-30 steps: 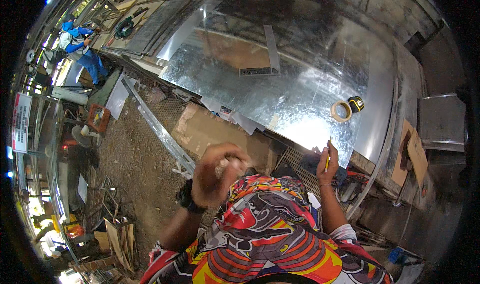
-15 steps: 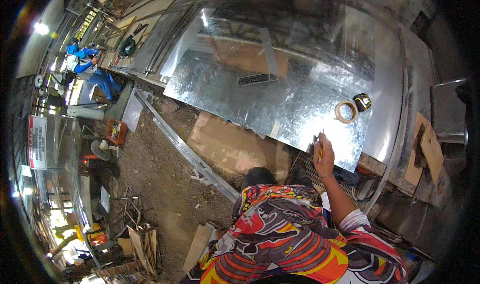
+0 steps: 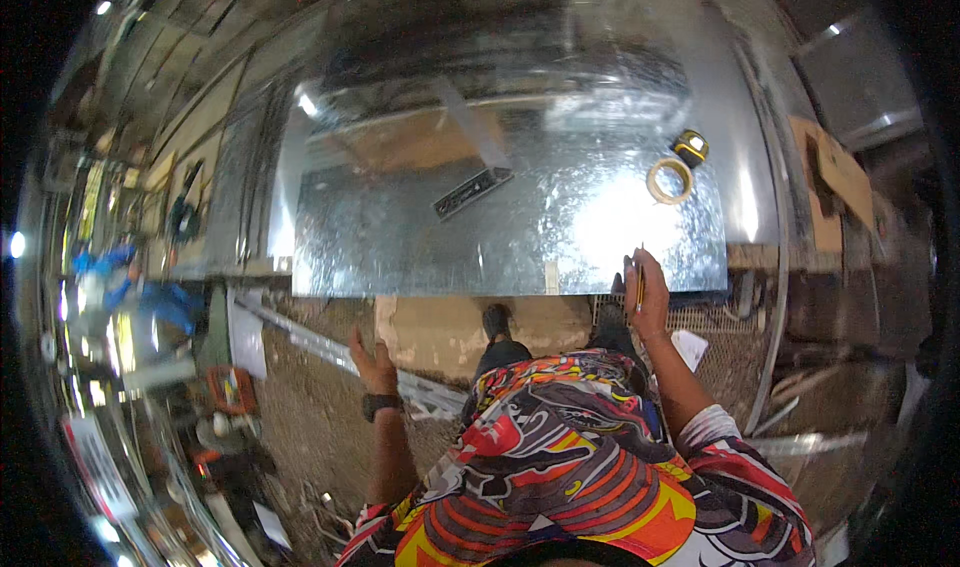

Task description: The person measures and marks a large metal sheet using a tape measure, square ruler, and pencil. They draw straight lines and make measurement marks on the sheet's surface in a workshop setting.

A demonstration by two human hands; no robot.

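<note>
My right hand (image 3: 650, 292) is closed around a slim yellow pencil (image 3: 641, 285), tip pointing away from me, at the near edge of a shiny metal sheet (image 3: 400, 237). Something small and dark shows beside its fingers; I cannot make out what. Left of my body, my left hand (image 3: 374, 364), with a dark watch at the wrist, is held off the sheet with fingers apart and nothing in them. On the sheet's right part lie a tan tape roll (image 3: 653, 189) and a black and yellow tape measure (image 3: 690, 147), side by side. A short dark bar (image 3: 472, 194) rests near the middle.
Pieces of brown cardboard (image 3: 842, 179) stand right of the table. Below the sheet's near edge is a tan board (image 3: 430, 342) on the ground, with a long metal strip (image 3: 310, 342) to its left. An orange crate (image 3: 232, 390) and a blurred person in blue (image 3: 165, 302) are at the left.
My view has turned, so the sheet's near edge now runs level. My left hand has come into view at the left. My right hand still holds the pencil by the sheet's edge.
</note>
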